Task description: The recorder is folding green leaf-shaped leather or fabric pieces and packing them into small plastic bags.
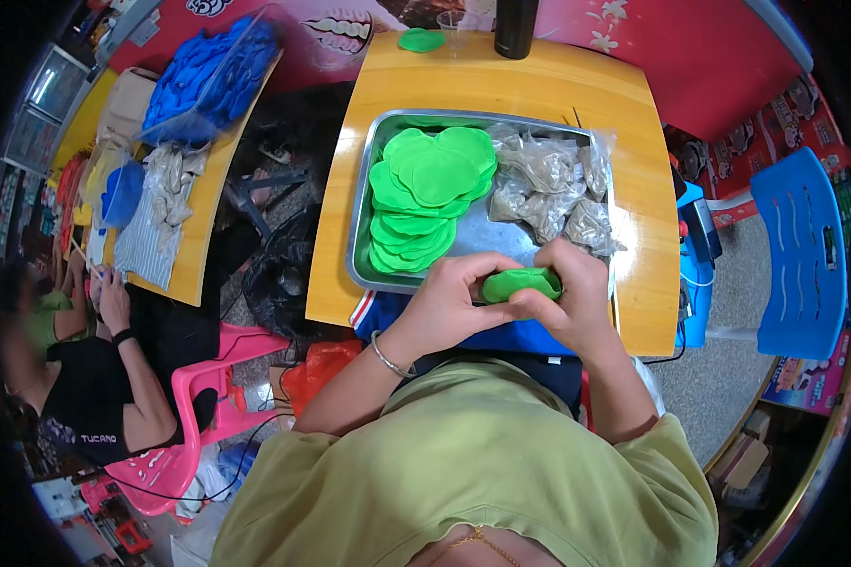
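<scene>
Between my two hands is a green fabric piece (521, 285), bent into a rounded shape near the tray's front edge. My left hand (461, 294) grips its left side, with the thumb along the front. On its right side, my right hand (574, 290) pinches it with fingers and thumb. Just beyond them lies a metal tray (479, 241). Its left part holds stacked flat green fabric pieces (432, 170) with rounded lobes. Several clear plastic bags (546, 170) of small greyish-brown contents fill the right part. What is inside the bent piece cannot be made out.
The tray stands on a wooden table (581, 78) with a black tumbler (516, 28) and a clear cup (454, 28) at the back. At left, a person (106, 383) works beside another table. A blue chair (801, 255) stands at right. A black bin bag (284, 276) sits between the tables.
</scene>
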`<state>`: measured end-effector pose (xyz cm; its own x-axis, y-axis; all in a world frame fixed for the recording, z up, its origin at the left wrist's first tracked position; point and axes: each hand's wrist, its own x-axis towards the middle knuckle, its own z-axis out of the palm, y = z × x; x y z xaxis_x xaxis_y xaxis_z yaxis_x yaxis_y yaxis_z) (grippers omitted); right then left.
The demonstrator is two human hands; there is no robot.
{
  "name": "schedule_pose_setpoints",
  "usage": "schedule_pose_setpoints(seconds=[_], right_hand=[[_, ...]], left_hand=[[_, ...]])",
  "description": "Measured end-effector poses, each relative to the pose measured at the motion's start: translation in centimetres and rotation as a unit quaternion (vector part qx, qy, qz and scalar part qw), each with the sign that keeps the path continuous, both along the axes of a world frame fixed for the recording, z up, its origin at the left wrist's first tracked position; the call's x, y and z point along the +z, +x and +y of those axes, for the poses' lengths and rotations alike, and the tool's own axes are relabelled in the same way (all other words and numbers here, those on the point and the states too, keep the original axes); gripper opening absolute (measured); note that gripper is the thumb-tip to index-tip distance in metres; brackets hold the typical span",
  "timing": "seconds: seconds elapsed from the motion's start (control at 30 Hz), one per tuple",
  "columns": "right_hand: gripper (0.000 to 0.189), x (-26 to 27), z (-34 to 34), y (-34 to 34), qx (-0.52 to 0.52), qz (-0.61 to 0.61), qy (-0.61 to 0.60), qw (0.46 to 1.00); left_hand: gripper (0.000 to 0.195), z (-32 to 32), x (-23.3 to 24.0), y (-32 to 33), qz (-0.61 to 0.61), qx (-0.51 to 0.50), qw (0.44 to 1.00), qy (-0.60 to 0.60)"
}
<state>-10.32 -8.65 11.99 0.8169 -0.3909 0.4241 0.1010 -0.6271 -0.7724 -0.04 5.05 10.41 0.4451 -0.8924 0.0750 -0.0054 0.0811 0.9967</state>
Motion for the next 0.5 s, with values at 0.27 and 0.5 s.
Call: schedule_pose_setpoints(seconds=[0.27,0.5], right_hand=[[0.029,-0.1,-1.4,-0.1,0.16,0.021,-0.069,0.984],[0.026,-0.5,-1.4,-0.3,0.138,0.034,0.035,0.989]], left_hand=[[0.025,0.2,0.3,0.4,0.037,-0.032,0.999,0.009],[0.038,0.0,-0.2,0.6,0.104,-0.046,0.993,0.0]])
